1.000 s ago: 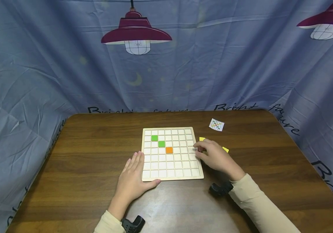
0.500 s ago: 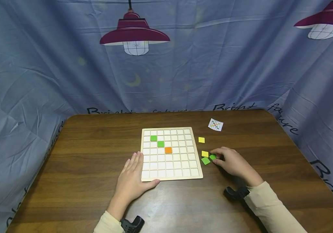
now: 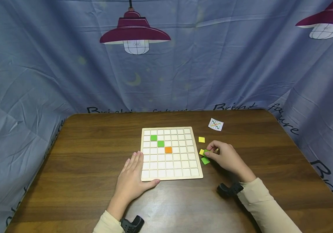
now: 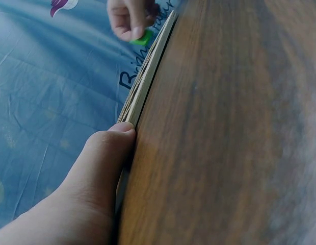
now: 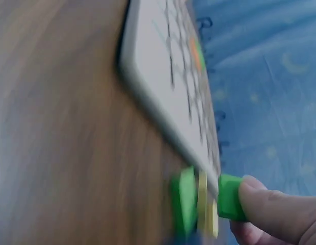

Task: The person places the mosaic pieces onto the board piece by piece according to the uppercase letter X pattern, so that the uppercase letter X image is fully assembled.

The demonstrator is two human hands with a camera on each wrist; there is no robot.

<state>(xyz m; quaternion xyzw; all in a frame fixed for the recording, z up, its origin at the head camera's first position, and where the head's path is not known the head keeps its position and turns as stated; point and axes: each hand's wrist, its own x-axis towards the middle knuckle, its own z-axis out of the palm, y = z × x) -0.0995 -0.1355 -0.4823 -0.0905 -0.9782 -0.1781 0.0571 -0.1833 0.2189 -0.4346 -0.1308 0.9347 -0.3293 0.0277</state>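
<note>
Between its thumb and fingers my right hand (image 3: 226, 158) pinches a green square tile (image 5: 230, 196), just right of the wooden grid board (image 3: 181, 164). That tile overlaps a yellow tile (image 3: 202, 152) in the head view; another green tile (image 3: 205, 160) lies beside it on the table. My left hand (image 3: 131, 181) rests along the board's left edge with straight fingers, its thumb (image 4: 104, 148) at the front edge. Set in the grid are two green tiles, one here (image 3: 153, 138) and one diagonally below it, then an orange tile (image 3: 168, 149).
A second yellow tile (image 3: 201, 139) lies off the board's right side. Farther back is a small card (image 3: 216, 124) printed with a coloured grid. The brown wooden table (image 3: 93, 155) ends at a blue curtain (image 3: 183, 64) with printed lamps.
My right hand moved right from the board's edge to the loose tiles, picked up a green tile there and has come back left with it. The left hand stays in place.
</note>
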